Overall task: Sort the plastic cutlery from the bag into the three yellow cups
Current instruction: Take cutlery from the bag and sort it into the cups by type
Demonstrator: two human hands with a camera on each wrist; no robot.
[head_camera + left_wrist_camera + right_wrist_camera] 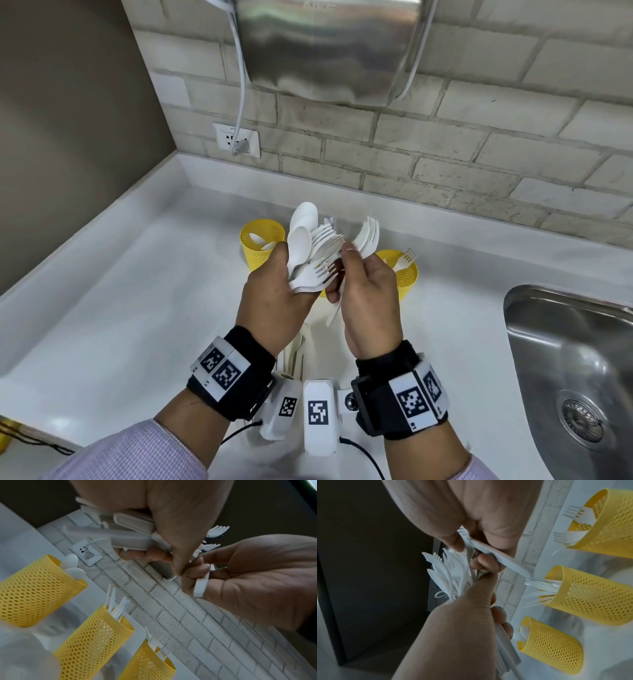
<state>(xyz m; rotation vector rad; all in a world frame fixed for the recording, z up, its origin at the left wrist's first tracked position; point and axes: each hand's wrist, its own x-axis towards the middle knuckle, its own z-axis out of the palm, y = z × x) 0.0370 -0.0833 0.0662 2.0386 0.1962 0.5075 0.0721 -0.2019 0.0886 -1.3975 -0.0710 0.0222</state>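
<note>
Black wristbands [236, 370] (white tags, black square codes), pale pink checked sleeves [137, 452], black cables [363, 452]

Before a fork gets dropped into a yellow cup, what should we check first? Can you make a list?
1. Left hand grips the bunch of white plastic cutlery: ok.
2. Right hand pinches one single white plastic piece: ok.
3. That piece is a fork: cannot tell.
4. Three yellow mesh cups upright: ok.
5. Fork cup has room: ok.
6. Spoon cup holds only spoons: ok.
</note>
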